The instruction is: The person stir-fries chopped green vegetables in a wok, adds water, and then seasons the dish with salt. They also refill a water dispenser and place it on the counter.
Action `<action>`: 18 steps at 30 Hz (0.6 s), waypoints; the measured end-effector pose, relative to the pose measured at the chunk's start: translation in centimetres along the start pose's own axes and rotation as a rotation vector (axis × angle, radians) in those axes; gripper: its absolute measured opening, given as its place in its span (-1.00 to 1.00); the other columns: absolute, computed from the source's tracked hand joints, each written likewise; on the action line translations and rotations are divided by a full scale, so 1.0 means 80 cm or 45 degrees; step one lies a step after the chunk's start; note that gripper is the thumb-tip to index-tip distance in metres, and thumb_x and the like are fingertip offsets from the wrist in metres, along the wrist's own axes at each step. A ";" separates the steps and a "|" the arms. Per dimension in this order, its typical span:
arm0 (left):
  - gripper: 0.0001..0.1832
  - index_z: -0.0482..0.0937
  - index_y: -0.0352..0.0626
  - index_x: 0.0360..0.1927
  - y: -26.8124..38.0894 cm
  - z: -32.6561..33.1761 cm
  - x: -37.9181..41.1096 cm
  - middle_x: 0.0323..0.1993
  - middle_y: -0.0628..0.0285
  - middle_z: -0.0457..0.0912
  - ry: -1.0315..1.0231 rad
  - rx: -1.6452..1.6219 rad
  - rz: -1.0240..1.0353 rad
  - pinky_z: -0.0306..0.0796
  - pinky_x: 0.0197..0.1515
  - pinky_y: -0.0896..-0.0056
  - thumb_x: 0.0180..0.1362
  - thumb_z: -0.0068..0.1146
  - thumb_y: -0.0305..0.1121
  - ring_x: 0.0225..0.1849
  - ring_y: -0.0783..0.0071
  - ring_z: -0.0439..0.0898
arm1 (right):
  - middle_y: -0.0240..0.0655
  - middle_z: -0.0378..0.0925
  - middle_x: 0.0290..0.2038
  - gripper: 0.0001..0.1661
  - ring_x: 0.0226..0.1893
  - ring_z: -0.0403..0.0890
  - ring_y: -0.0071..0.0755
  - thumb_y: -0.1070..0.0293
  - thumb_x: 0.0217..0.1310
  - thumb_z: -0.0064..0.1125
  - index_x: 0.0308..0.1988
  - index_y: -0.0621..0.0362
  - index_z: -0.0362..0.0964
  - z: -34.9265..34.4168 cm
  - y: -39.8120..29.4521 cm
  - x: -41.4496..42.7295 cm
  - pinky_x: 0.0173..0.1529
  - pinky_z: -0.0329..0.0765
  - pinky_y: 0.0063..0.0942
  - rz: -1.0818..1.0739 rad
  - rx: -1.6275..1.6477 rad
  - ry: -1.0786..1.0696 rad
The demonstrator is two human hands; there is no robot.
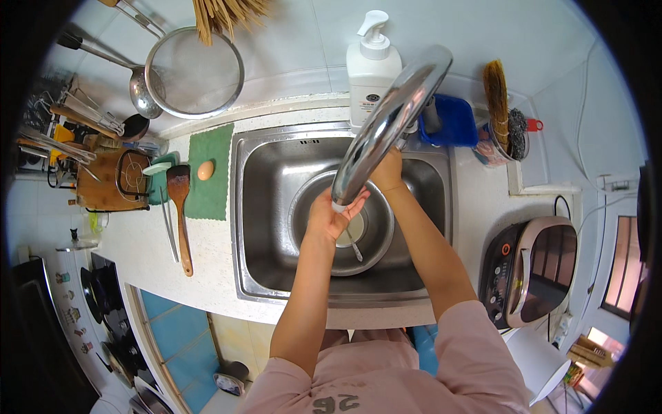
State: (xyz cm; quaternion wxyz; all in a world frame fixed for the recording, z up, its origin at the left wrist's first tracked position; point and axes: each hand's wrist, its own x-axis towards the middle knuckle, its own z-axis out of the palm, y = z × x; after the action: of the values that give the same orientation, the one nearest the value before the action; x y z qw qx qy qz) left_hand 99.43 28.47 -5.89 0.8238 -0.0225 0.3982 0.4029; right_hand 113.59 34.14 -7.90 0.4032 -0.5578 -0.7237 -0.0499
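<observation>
My left hand (331,215) is cupped palm up under the mouth of the chrome tap spout (388,129), fingers apart, with nothing seen in it. My right hand (389,169) reaches behind the spout to the base of the tap. Its fingertips are partly hidden there, so its grip is unclear. Below both hands, a round metal basin (380,243) stands in the stainless steel sink (269,217). A metal utensil with a patterned handle (357,252) leans in the basin, over a pale area at its bottom. No stream of water is plainly visible.
Left of the sink, an egg (205,170) lies on a green cloth (209,199), beside a wooden spatula (181,222) and metal chopsticks (169,227). Behind are a white pump bottle (370,77) and blue container (457,121). A rice cooker (532,271) stands right.
</observation>
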 end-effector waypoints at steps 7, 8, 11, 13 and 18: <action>-0.62 0.34 -0.40 -0.15 -0.018 -0.027 0.036 -0.19 -0.05 0.44 -0.019 -0.108 0.064 0.35 -0.06 0.25 0.14 -0.23 -0.24 -0.11 0.07 0.42 | -0.22 0.43 -0.51 -0.79 -0.41 0.45 -0.16 0.28 -0.16 0.14 -0.52 0.14 0.31 -0.012 -0.009 0.007 -0.23 0.40 -0.38 0.206 0.114 -0.157; -0.65 0.35 -0.35 -0.13 -0.028 -0.035 0.043 -0.21 0.02 0.46 0.057 -0.160 0.104 0.38 -0.11 0.26 0.13 -0.21 -0.28 -0.19 0.13 0.47 | -0.14 0.39 -0.33 -0.74 -0.26 0.40 -0.10 0.29 -0.13 0.13 -0.40 0.18 0.32 -0.002 -0.001 -0.013 -0.12 0.34 -0.35 0.323 0.184 -0.209; -0.70 0.42 -0.17 -0.15 -0.047 -0.044 0.037 -0.25 0.25 0.47 0.006 -0.076 0.358 0.40 -0.19 0.48 0.11 -0.09 -0.24 -0.27 0.43 0.48 | 0.00 0.17 0.04 -0.51 0.05 0.20 0.00 0.30 0.00 0.04 -0.05 0.28 0.20 -0.046 -0.066 -0.055 0.12 0.13 -0.28 0.582 0.428 -0.150; -0.69 0.45 -0.14 -0.17 -0.057 -0.041 0.029 -0.32 0.30 0.47 0.253 0.032 0.374 0.38 -0.32 0.55 0.10 -0.10 -0.17 -0.38 0.50 0.46 | 0.01 0.10 0.10 -0.45 0.12 0.13 -0.06 0.21 0.08 -0.06 0.00 0.34 0.13 -0.034 -0.126 -0.111 0.16 0.07 -0.31 0.954 0.874 -0.311; -0.52 0.44 -0.15 -0.16 -0.051 -0.051 -0.012 -0.43 0.25 0.50 0.662 1.072 0.205 0.35 -0.37 0.45 0.12 -0.22 0.05 -0.43 0.43 0.46 | -0.24 0.32 -0.27 -0.55 -0.24 0.33 -0.31 0.12 0.08 -0.08 -0.17 0.29 0.27 0.060 -0.108 -0.130 -0.15 0.28 -0.44 1.872 1.175 -0.669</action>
State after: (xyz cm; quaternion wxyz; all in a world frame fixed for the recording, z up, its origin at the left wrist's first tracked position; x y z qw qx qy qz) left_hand 99.26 23.68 -9.15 0.6012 0.2430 0.7188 0.2507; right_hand 104.27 25.43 -14.45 0.3386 -0.6556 -0.2020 0.6440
